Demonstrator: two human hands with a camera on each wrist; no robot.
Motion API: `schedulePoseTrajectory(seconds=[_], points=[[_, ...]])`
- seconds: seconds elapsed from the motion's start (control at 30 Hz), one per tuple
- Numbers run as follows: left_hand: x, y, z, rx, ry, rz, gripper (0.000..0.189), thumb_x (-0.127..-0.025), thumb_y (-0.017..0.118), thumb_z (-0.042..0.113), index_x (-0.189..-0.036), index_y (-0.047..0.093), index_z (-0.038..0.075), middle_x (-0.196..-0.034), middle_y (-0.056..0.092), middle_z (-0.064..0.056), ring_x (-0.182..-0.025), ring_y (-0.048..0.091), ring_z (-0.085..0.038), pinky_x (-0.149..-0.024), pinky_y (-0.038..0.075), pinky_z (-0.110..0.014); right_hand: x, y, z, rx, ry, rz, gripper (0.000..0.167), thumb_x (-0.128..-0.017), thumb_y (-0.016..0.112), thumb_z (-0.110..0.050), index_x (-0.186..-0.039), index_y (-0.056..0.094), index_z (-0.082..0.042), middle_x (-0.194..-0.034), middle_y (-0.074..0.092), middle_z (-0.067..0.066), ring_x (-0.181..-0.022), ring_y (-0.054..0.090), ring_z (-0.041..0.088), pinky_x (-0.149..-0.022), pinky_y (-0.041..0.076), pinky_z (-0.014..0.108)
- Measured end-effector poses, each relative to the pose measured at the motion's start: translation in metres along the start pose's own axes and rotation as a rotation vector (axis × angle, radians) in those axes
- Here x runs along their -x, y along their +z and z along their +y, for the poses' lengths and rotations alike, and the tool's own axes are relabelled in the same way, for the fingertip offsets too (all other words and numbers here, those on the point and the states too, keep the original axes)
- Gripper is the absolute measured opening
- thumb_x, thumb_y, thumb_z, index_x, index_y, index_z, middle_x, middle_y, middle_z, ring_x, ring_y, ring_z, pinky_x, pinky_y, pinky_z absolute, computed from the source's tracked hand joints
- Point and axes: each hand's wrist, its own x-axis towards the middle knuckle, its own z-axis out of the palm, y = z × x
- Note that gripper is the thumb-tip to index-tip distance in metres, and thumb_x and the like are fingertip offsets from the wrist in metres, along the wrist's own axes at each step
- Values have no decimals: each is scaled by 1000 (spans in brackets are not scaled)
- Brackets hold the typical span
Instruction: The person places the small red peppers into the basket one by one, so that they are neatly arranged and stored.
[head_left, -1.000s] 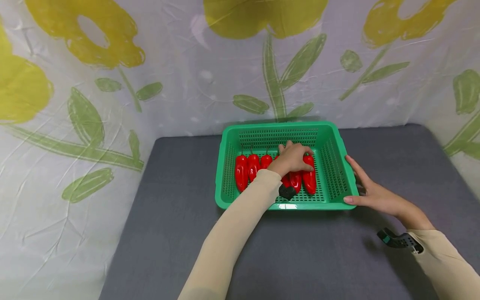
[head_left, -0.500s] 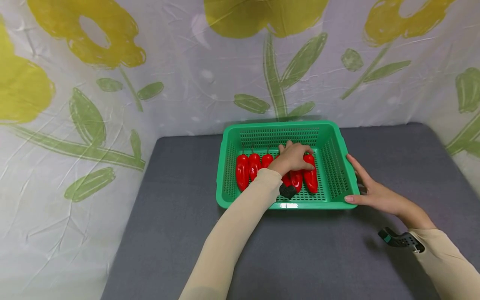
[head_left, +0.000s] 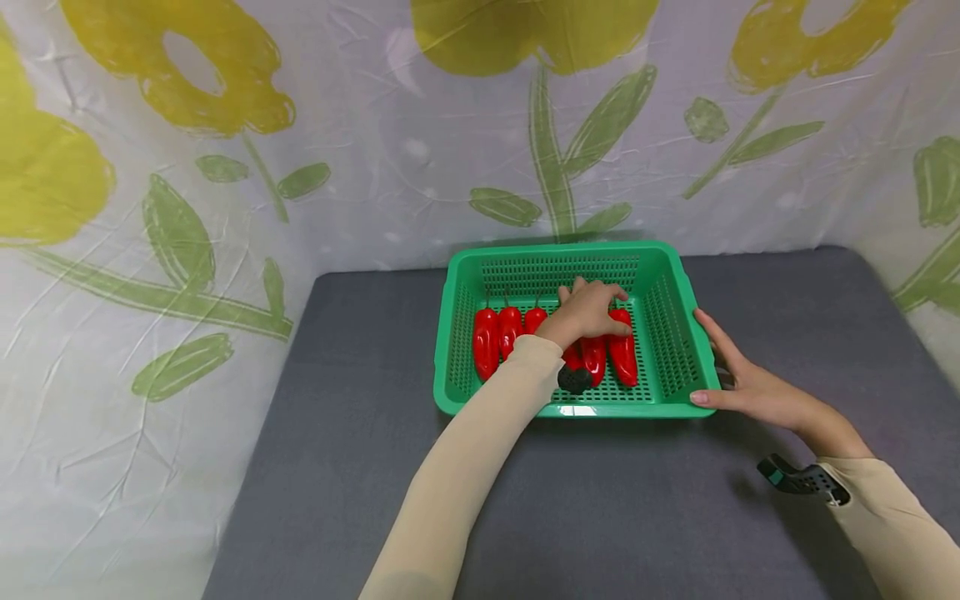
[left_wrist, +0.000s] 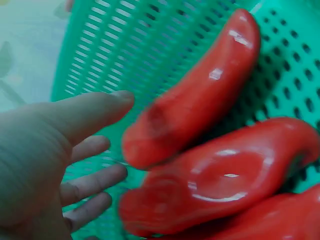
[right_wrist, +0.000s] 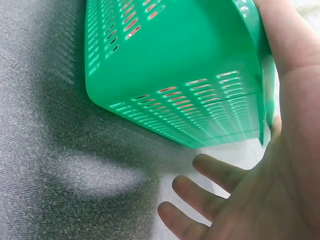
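A green plastic basket (head_left: 648, 410) with slotted walls holds a row of glossy red chili peppers (head_left: 486, 343). My left hand (head_left: 581, 315) hovers over the right part of the row, fingers spread and nothing held. In the left wrist view, its thumb (left_wrist: 95, 111) is close to the stem end of the outermost pepper (left_wrist: 200, 95); whether they touch I cannot tell. Some peppers are hidden beneath the hand and sleeve. At the basket's right front corner, my right hand (head_left: 753, 393) grips the rim between thumb and index finger, its other fingers (right_wrist: 200, 197) extended away from the wall.
The basket stands on a dark grey table (head_left: 360, 367), near its back edge. Behind it hangs a white cloth (head_left: 375, 192) printed with yellow flowers and green leaves. A black strap (head_left: 802, 481) is on the right wrist.
My left hand has lifted very slightly off the rightmost pepper, which shows a little more at its top. The right hand keeps its hold on the rim.
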Motion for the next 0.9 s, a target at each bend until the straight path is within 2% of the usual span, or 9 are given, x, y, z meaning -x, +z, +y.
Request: schedulePoseTrajectory(seconds=[0.17, 0.3, 0.37, 0.47, 0.57, 0.63, 0.77, 0.9], points=[[4, -16, 1, 50, 6, 20, 56, -91, 67, 45, -142, 53, 26, -133, 59, 0, -117, 42, -20, -92, 26, -38, -1, -1, 0, 10, 6, 2, 111, -92, 65, -9, -153, -23, -40, -155, 12, 35, -132, 30, 64, -81, 51, 32], [13, -32, 1, 79, 0, 19, 55, -92, 66, 46, -142, 52, 27, -137, 57, 0, -120, 41, -21, -96, 27, -42, -2, -2, 1, 10, 2, 1, 111, -92, 65, -8, -154, -22, -40, -155, 12, 34, -132, 30, 63, -80, 50, 26], [22, -42, 2, 89, 4, 24, 54, -93, 64, 46, -142, 52, 27, -138, 56, -1, -121, 41, -22, -96, 28, -43, -2, -3, 1, 13, -1, 1, 111, -92, 65, -8, -154, -22, -39, -156, 11, 34, -132, 30, 64, -81, 51, 27], [38, -58, 1, 97, 19, 46, 53, -94, 63, 47, -142, 51, 29, -139, 56, 1, -124, 40, -22, -93, 29, -40, -2, -3, -1, 16, -5, 2, 111, -92, 65, -8, -154, -22, -39, -156, 9, 35, -133, 28, 65, -85, 52, 43], [60, -74, -3, 113, 48, 82, 53, -94, 63, 47, -142, 51, 29, -142, 55, 3, -128, 40, -21, -92, 29, -38, -3, -4, -2, 28, -19, 6, 112, -91, 66, -7, -155, -22, -37, -156, 9, 36, -133, 26, 66, -87, 49, 59], [76, -83, -9, 137, 72, 115, 53, -94, 64, 45, -142, 51, 28, -142, 55, 3, -129, 40, -20, -95, 30, -39, -3, -4, -3, 42, -34, 11, 113, -90, 67, -7, -155, -21, -35, -156, 10, 36, -133, 25, 66, -88, 47, 62], [107, -93, -27, 183, 125, 195, 51, -95, 64, 41, -142, 52, 26, -141, 55, 2, -130, 40, -21, -105, 30, -45, -1, -4, -3, 84, -61, 29, 113, -89, 70, -7, -157, -18, -32, -155, 14, 35, -133, 29, 61, -88, 49, 53], [132, -95, -51, 219, 166, 261, 50, -95, 64, 39, -142, 52, 25, -143, 54, 3, -134, 38, -23, -112, 29, -51, 1, -5, -2, 86, -81, 53, 112, -89, 70, -8, -158, -16, -31, -156, 13, 33, -134, 26, 53, -93, 43, 62]])
